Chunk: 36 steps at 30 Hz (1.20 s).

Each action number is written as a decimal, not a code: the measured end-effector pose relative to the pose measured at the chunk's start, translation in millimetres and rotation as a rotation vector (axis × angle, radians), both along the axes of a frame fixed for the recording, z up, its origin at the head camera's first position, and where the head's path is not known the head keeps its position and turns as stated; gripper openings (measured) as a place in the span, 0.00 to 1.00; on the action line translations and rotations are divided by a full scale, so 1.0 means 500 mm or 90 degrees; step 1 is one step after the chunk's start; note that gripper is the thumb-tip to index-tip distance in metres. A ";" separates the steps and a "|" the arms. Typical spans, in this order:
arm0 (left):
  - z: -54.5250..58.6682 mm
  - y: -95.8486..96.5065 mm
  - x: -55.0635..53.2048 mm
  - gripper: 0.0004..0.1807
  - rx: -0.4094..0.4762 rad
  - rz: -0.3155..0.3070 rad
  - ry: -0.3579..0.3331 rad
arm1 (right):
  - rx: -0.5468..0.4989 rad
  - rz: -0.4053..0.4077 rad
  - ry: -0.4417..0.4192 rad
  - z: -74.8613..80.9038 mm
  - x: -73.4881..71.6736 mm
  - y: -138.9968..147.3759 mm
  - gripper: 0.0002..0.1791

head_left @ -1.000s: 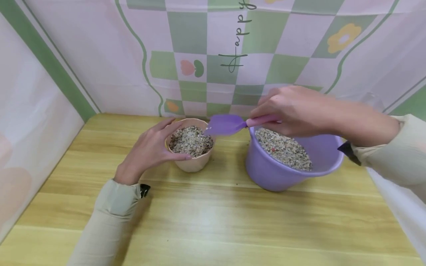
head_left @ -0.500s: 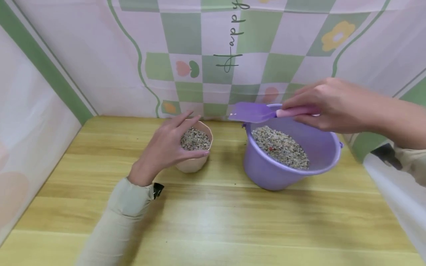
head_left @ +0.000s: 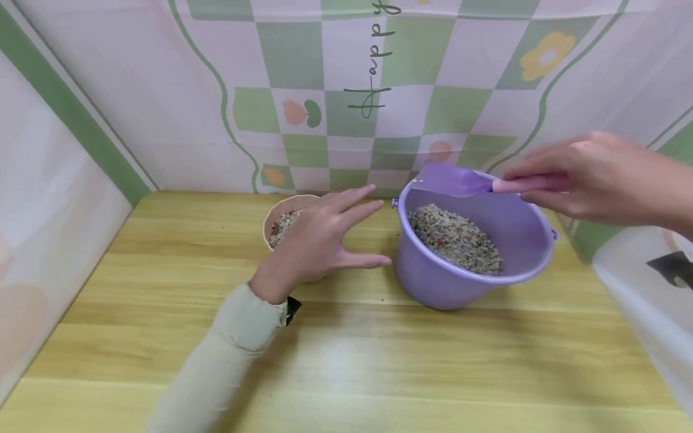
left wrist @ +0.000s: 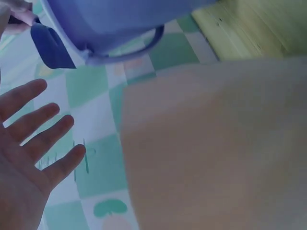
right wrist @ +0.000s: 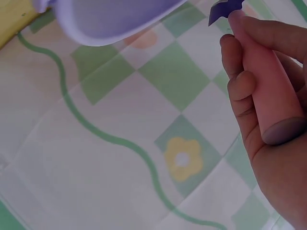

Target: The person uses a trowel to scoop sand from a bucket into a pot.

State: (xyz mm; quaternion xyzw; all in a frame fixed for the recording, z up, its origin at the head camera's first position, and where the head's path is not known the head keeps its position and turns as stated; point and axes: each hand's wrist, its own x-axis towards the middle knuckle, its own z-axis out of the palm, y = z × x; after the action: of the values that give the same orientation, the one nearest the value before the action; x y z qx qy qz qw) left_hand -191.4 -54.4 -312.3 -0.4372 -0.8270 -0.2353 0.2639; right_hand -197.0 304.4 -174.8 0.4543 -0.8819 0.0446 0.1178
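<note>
My right hand (head_left: 601,177) grips the pink handle (right wrist: 271,81) of a small purple shovel (head_left: 452,180), whose blade hangs over the back left rim of a purple bucket (head_left: 433,282). Speckled gravel (head_left: 457,240) covers the bucket's bottom, with one red bit in it. With fingers spread and nothing held, my left hand (head_left: 319,237) is above and in front of a pale pink pot (head_left: 273,213), hiding much of it. Gravel shows inside the pot as well. In the left wrist view, the straight fingers (left wrist: 53,129) are apart from the bucket.
Both containers stand on a wooden table (head_left: 325,361), toward its back edge. Behind them hangs a green and white checked cloth (head_left: 352,108) with printed flowers. A few dark specks lie on the tabletop near the bucket.
From beside the pot, my left hand has moved right, off its rim and toward the bucket. My right hand has carried the shovel rightward, from over the pot to the bucket.
</note>
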 end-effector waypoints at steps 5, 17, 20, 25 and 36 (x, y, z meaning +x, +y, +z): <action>0.006 0.038 0.000 0.43 -0.018 -0.020 0.003 | 0.020 -0.055 -0.001 -0.016 0.008 0.018 0.25; -0.011 0.100 -0.013 0.40 0.012 -0.002 -0.081 | 0.017 -0.081 -0.071 -0.078 0.014 0.054 0.22; -0.015 0.104 -0.016 0.40 0.023 0.003 -0.094 | 0.027 -0.089 -0.084 -0.086 0.013 0.057 0.23; -0.018 0.106 -0.019 0.40 0.029 0.006 -0.101 | 0.034 -0.071 -0.084 -0.093 0.011 0.059 0.23; -0.023 0.112 -0.023 0.38 0.044 -0.001 -0.103 | 0.095 -0.089 -0.149 -0.073 0.006 0.058 0.19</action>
State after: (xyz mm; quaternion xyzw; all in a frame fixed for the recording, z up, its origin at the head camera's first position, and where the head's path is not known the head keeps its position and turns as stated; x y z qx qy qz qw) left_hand -202.8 1.8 -323.9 -0.4081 -0.8365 -0.2988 0.2107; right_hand -194.1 333.3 -211.2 0.3907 -0.9201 0.0234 -0.0170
